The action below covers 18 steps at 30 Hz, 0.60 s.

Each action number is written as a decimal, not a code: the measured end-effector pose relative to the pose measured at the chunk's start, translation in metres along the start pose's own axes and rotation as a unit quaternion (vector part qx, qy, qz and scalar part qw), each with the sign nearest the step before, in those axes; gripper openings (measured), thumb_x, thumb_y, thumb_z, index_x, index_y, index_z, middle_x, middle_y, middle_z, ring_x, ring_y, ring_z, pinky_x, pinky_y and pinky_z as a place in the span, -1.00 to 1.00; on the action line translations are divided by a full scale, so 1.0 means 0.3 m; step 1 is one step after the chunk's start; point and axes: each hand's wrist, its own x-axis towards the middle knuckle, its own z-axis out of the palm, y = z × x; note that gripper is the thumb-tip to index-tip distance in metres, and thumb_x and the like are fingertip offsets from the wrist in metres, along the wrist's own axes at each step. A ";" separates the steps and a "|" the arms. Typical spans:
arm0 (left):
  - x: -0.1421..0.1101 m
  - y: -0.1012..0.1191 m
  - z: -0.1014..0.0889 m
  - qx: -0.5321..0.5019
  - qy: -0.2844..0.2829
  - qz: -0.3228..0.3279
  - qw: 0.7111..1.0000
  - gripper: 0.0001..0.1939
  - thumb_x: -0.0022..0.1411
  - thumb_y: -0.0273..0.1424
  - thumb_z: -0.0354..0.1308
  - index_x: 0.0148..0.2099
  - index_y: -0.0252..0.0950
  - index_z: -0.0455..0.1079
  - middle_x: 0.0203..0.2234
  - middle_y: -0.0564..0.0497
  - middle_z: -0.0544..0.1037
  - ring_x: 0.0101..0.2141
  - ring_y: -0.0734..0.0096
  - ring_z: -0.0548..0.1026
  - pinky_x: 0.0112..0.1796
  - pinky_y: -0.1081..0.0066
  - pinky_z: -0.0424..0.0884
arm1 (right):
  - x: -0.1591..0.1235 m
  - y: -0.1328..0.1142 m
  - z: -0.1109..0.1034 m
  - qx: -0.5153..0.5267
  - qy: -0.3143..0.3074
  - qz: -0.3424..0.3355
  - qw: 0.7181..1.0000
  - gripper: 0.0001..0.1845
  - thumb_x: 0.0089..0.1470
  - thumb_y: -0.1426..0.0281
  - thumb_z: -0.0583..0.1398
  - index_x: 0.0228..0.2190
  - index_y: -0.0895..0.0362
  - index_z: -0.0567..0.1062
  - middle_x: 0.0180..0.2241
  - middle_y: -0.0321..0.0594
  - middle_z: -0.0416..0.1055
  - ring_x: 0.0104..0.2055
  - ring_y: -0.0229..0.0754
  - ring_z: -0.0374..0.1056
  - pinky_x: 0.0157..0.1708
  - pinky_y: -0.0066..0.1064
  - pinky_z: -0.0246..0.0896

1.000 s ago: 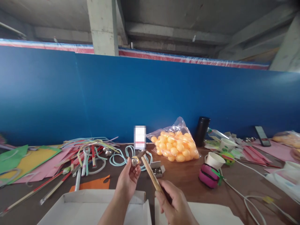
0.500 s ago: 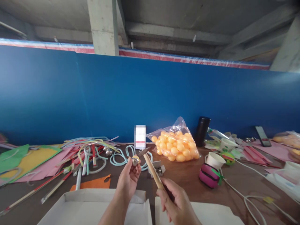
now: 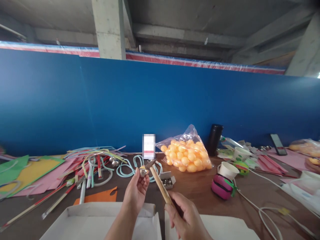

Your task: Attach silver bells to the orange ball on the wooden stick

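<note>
My left hand (image 3: 136, 193) has its fingers closed round a shiny silver metal ball (image 3: 143, 172), held up above the table. A small orange-yellow patch shows at the ball's upper edge; I cannot make out what it is. My right hand (image 3: 184, 215) is wrapped round the wooden handle of a hammer (image 3: 160, 185). The hammer's dark head tilts over toward the ball, close to its upper right side; whether they touch I cannot tell. Beyond the handle sits a small open box (image 3: 172, 177) of shiny metal pieces.
A clear bag (image 3: 187, 156) of orange balls stands behind the hammer. Left are coloured tubes (image 3: 93, 163), more metal balls (image 3: 115, 162) and coloured paper (image 3: 45, 170). Right are a black bottle (image 3: 215, 140), paper cup (image 3: 228, 170), magenta pouch (image 3: 221, 187) and white cable (image 3: 265, 213). White box (image 3: 100, 225) in front.
The hammer has shifted slightly left, its head closer over the ball. More of the small box shows beside the handle. The left hand keeps hold of the ball.
</note>
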 end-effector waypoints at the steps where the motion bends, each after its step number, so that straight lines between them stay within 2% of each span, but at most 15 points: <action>1: 0.001 0.000 -0.001 -0.001 0.002 0.001 1.000 -0.88 0.18 -0.42 0.13 -0.30 -0.40 0.38 -0.47 -0.07 0.53 -0.48 0.52 0.51 -0.43 0.56 0.49 | -0.001 0.000 0.001 -0.001 0.001 0.000 1.000 -0.53 0.14 0.08 0.01 -0.14 0.18 0.41 -0.65 -0.37 0.25 -0.75 -0.40 0.08 -0.75 -0.58 0.00; 8: -0.005 0.006 0.007 -0.002 0.008 -0.005 1.000 -0.88 0.19 -0.43 0.11 -0.31 -0.41 0.38 -0.49 -0.07 0.53 -0.49 0.52 0.51 -0.45 0.58 0.49 | -0.002 0.003 0.003 0.001 0.000 0.002 1.000 -0.55 0.14 0.09 0.02 -0.13 0.18 0.40 -0.64 -0.37 0.24 -0.73 -0.39 0.10 -0.74 -0.59 0.01; 15: -0.004 0.006 0.013 0.001 0.030 -0.006 1.000 -0.88 0.18 -0.42 0.13 -0.33 -0.40 0.37 -0.51 -0.04 0.52 -0.52 0.54 0.50 -0.48 0.58 0.49 | 0.003 0.016 0.011 -0.022 0.013 -0.003 1.000 -0.54 0.12 0.07 0.03 -0.20 0.17 0.44 -0.50 -0.25 0.34 -0.64 -0.35 0.22 -0.70 -0.58 0.10; 18: -0.003 0.004 0.011 0.007 0.024 -0.006 1.000 -0.86 0.18 -0.39 0.13 -0.32 -0.41 0.37 -0.49 -0.07 0.53 -0.51 0.54 0.50 -0.47 0.58 0.49 | 0.005 0.015 0.004 -0.025 0.015 -0.011 1.000 -0.54 0.12 0.08 0.03 -0.16 0.17 0.43 -0.53 -0.28 0.32 -0.64 -0.34 0.21 -0.67 -0.57 0.12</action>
